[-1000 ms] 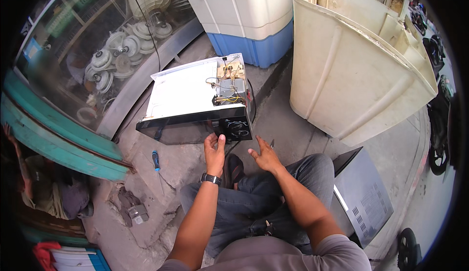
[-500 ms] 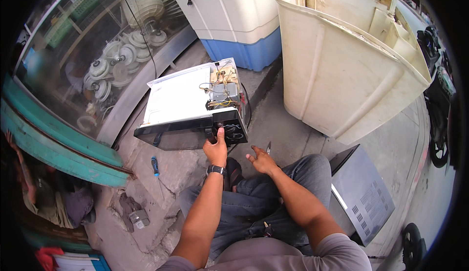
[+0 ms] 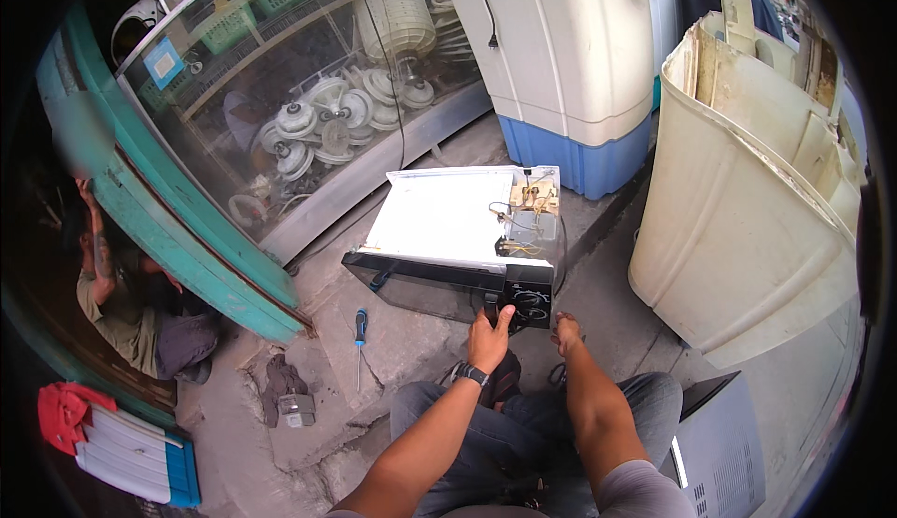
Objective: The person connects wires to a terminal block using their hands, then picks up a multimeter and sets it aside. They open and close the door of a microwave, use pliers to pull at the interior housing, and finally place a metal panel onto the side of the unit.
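Observation:
In front of me a microwave oven [image 3: 439, 214] rests on the ground with its outer cover off. Yellow wires and metal parts show along its right side. My left hand [image 3: 488, 342], a watch on its wrist, is closed round the door handle [image 3: 491, 307] on the black front, its thumb against the control panel [image 3: 531, 301]. Just off the panel's right edge is my right hand [image 3: 567, 333], fingers curled together; what they hold, if anything, is hard to make out. A blue-handled screwdriver [image 3: 361, 328] lies on the ground left of the oven.
A grey vented metal cover [image 3: 733, 453] lies by my right leg. Large cream plastic tubs [image 3: 738, 210] stand at right. Behind the oven is a glass case [image 3: 308, 70] with white parts. Another person [image 3: 121, 303] sits at far left, behind a teal frame [image 3: 206, 228].
My view has swung left, shifting the scene rightward. My right hand has moved up to the oven's front right corner, its spread fingers now curled in. The left hand stays at the door handle.

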### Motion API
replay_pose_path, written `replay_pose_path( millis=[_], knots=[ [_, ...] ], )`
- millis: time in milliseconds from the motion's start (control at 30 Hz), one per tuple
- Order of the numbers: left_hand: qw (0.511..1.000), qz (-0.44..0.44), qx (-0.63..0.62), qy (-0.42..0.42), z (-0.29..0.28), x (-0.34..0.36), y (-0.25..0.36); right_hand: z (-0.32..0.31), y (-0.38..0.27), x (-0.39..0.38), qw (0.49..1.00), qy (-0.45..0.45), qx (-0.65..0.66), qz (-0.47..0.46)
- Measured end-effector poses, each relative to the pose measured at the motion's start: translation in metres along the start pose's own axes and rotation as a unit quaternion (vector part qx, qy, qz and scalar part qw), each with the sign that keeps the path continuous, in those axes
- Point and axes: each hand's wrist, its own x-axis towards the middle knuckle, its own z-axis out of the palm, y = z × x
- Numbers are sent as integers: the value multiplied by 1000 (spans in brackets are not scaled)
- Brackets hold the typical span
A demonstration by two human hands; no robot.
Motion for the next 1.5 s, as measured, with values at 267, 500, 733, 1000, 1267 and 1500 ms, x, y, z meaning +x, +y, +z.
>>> replay_pose_path(
  millis=[267, 500, 733, 1000, 1267, 1500],
  knots=[
    [998, -25, 7, 60, 3, 5, 0, 61, 1, 17, 969, -109, 222, 16],
    [997, -17, -31, 69, 10, 5, 0, 47, 4, 18, 967, -114, 226, 7],
    [995, -13, 29, 94, 2, 7, -15, -9, -87, -85, 848, -146, 484, -158],
    [994, -47, 12, 97, 34, -44, -47, -4, -271, -250, 837, -361, 338, -234],
    [989, 117, -77, -52, 56, -81, 38, 40, -350, -257, 772, -441, 413, -198],
    [961, 131, -210, -123, 45, -52, 53, 100, -354, -297, 792, -507, 307, -145]
  ],
)
